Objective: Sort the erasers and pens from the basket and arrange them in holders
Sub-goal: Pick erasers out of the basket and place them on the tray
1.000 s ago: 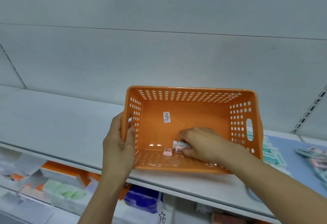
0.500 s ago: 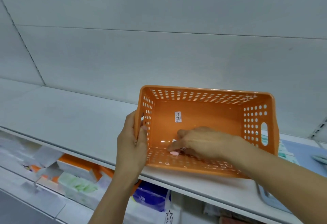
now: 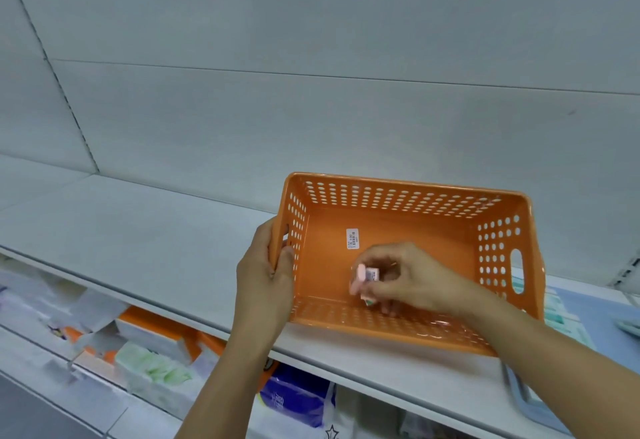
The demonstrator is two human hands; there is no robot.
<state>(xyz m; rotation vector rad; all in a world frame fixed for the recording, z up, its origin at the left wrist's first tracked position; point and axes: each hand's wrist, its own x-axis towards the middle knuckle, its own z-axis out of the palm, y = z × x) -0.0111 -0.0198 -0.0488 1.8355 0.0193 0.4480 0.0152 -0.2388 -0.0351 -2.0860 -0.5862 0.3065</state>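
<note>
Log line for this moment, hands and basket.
left hand: grips left wall of orange basket | right hand: inside basket, pinches small erasers | basket: tipped on white shelf

The orange basket (image 3: 408, 220) is lying tipped, its mouth opening toward the person; perforated walls are closing the other sides. Left of it, the white shelf (image 3: 138, 230) is lying bare.
</note>
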